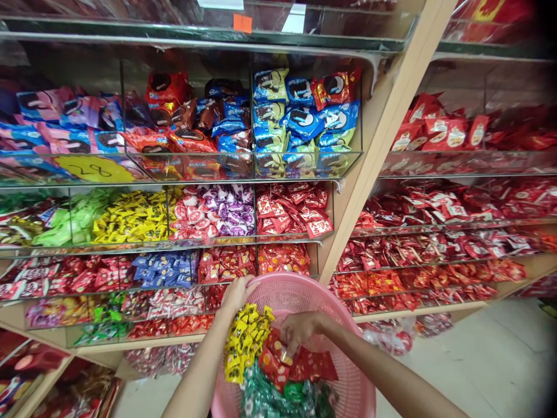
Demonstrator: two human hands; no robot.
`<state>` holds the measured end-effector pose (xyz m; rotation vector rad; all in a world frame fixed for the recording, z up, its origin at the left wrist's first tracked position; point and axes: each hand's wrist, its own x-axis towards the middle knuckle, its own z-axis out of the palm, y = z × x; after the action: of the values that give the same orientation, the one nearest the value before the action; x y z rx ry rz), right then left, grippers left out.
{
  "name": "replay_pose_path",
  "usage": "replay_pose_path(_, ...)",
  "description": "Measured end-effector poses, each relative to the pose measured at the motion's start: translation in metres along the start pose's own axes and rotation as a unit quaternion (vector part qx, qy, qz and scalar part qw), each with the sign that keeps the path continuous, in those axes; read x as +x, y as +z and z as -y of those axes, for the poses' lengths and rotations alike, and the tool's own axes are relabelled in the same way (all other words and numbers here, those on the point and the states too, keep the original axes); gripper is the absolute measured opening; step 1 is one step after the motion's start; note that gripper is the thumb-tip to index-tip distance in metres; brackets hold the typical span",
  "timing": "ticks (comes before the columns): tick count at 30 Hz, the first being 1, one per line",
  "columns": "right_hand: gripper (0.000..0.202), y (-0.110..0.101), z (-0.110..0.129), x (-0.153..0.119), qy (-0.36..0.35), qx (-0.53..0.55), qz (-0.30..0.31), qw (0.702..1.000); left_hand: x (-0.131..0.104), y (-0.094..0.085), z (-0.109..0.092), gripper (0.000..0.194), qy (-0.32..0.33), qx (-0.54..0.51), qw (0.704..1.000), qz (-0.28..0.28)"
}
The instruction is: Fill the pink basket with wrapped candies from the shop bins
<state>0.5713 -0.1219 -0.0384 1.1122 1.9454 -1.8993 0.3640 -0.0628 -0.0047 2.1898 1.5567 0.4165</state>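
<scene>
A pink plastic basket (pixel 300 285) with a perforated wall is in front of me at the bottom centre. My left hand (pixel 237 295) is closed over its far left rim. Inside the basket, my right hand (pixel 299 330) reaches down with curled fingers on a red candy packet (pixel 274 363); the fingertips are partly hidden. More red packets (pixel 315 366) lie beside that hand. Yellow wrapped candies (pixel 246 342) are heaped along the basket's left side. Green wrapped candies (pixel 276 397) lie at the near side, cut off by the picture's bottom edge.
Shelves with clear-fronted bins rise behind the basket, holding blue cookie packs (pixel 304 122), yellow candies (pixel 134 215) and red packets (pixel 287 209). A yellow price tag (pixel 96 168) reads 28. A slanting wooden post (pixel 369 168) divides the shelving. Bagged goods (pixel 389 337) sit under the right shelf.
</scene>
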Motion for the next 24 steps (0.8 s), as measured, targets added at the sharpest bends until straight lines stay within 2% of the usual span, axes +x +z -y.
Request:
replay_pose_path(5, 0.035, -0.001, -0.001, -0.002, 0.003, 0.063, -0.033, 0.997, -0.001, 0.001, 0.000, 0.037, -0.009, -0.004, 1.000, 0.006)
replay_pose_path(8, 0.030, -0.007, 0.002, -0.009, -0.039, 0.068, -0.050, 0.996, -0.001, 0.000, -0.001, 0.036, -0.012, -0.009, 1.000, 0.008)
replay_pose_path(12, 0.024, -0.017, 0.002, -0.021, -0.057, 0.040, -0.110, 0.992, -0.002, 0.001, -0.001, 0.036, -0.007, -0.009, 1.000, -0.004)
replay_pose_path(15, 0.027, -0.025, 0.007, -0.030, -0.071, 0.071, -0.147, 0.984, -0.002, 0.004, 0.001, 0.036, -0.005, -0.015, 1.000, -0.014)
replay_pose_path(20, 0.034, -0.038, 0.037, -0.041, -0.175, 0.148, -0.182, 0.956, -0.003, 0.007, 0.003, 0.032, -0.014, -0.025, 1.000, -0.011)
replay_pose_path(24, 0.036, -0.044, 0.069, -0.034, -0.232, 0.169, -0.227, 0.931, -0.003, 0.008, 0.005, 0.023, -0.022, -0.024, 0.999, -0.003)
